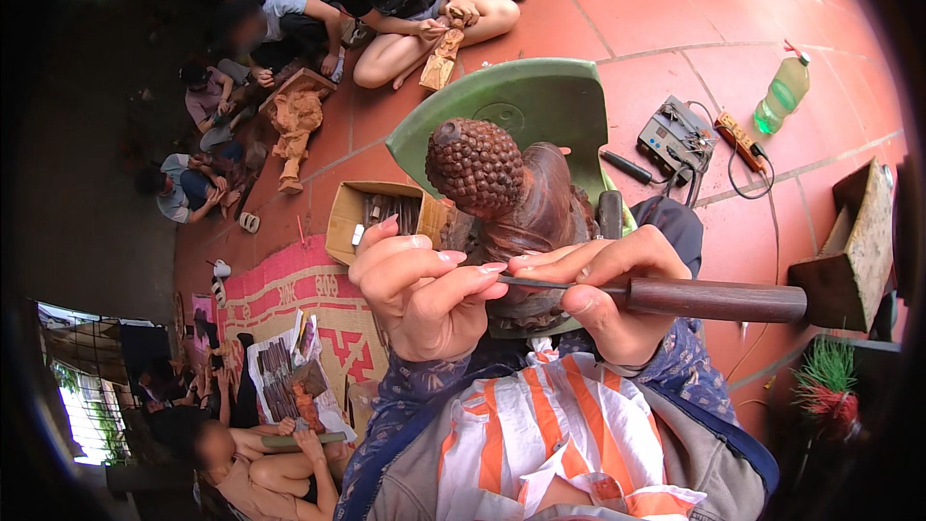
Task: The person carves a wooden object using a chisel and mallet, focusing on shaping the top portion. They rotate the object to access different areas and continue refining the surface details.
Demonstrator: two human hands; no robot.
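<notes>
A carving chisel with a dark wooden handle and a thin metal blade lies crosswise in front of me. My right hand grips it where the handle meets the blade, the handle's end sticking out to the right. At the blade's tip, the fingertips of my left hand are pinched together. Just beyond both hands is a dark brown carved wooden statue, its head covered in rows of small round knobs. The hands partly hide the statue's lower part. Behind it rises a green curved plastic panel.
An open cardboard box of tools stands left of the statue. To the right are a control box with cables, an orange power strip, a green bottle and a wooden box. Several people sit carving at the left and back, near a patterned mat.
</notes>
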